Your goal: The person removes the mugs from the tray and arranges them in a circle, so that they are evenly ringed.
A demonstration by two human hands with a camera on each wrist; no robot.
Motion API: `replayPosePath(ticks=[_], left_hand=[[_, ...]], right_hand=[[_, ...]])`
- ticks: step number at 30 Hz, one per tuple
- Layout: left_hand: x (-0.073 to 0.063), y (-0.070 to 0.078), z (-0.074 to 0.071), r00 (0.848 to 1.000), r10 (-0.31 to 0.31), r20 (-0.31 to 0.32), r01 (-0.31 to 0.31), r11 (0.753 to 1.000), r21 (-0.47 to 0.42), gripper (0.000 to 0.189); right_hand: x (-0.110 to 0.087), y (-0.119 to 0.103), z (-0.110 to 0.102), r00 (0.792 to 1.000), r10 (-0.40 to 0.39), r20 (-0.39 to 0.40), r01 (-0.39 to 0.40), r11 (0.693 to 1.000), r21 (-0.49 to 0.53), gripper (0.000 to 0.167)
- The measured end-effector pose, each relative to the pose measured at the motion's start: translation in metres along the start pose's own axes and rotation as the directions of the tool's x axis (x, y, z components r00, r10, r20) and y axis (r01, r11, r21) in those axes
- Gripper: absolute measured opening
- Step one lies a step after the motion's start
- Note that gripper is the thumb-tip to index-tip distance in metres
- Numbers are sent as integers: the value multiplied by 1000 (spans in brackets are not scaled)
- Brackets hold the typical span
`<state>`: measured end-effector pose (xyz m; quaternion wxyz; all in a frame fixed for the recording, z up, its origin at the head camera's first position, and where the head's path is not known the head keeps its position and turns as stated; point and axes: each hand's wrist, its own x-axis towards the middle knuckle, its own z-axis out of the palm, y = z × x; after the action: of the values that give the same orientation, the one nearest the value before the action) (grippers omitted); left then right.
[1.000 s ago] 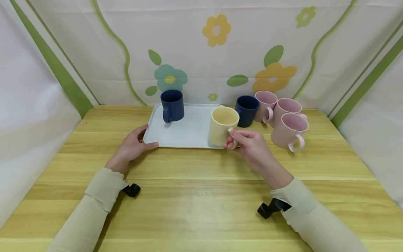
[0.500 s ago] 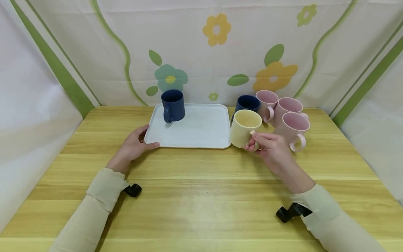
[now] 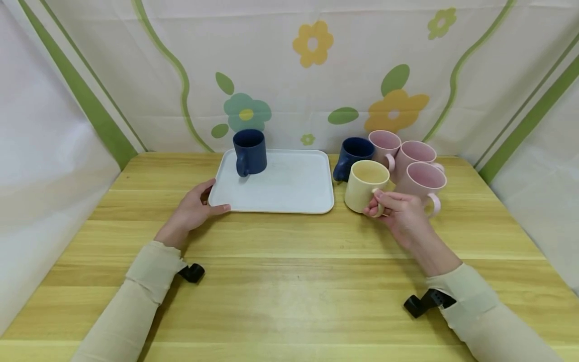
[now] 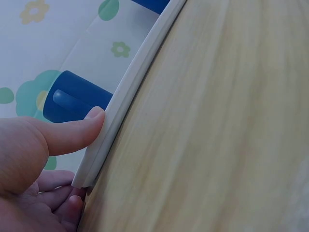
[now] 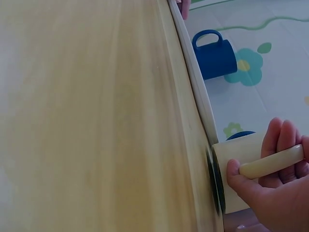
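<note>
A pale yellow mug is upright, right of the white tray, its base close over the table in the right wrist view. My right hand pinches its handle between thumb and fingers. At the tray's front left corner, my left hand holds the edge, thumb along the front rim and fingers curled at the side. On the tray's back left stands a dark blue mug, handle toward the front. Behind the yellow mug is a second dark blue mug, partly hidden by it.
Three pink mugs stand close together at the back right: a rear pink mug, a middle one and a front pink mug beside my right hand. A flowered cloth hangs behind the wooden table.
My right hand has carried the yellow mug rightward off the tray's right end and slightly lower in view, in front of the second blue mug. My left hand stays at the tray corner.
</note>
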<state>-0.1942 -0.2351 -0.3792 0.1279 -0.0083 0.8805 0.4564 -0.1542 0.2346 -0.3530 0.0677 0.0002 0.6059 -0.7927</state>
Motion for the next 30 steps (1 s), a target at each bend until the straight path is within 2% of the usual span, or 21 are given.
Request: replayPosePath(ticks=[18, 30], left_hand=[[1, 0, 0, 1000, -12, -4, 12, 1000, -5, 106], [1, 0, -1, 1000, -18, -4, 18, 1000, -2, 108]], right_hand=[[3, -2, -6, 997, 79, 14, -79, 997, -8, 26], [6, -4, -11, 991, 123, 57, -118, 989, -87, 27]])
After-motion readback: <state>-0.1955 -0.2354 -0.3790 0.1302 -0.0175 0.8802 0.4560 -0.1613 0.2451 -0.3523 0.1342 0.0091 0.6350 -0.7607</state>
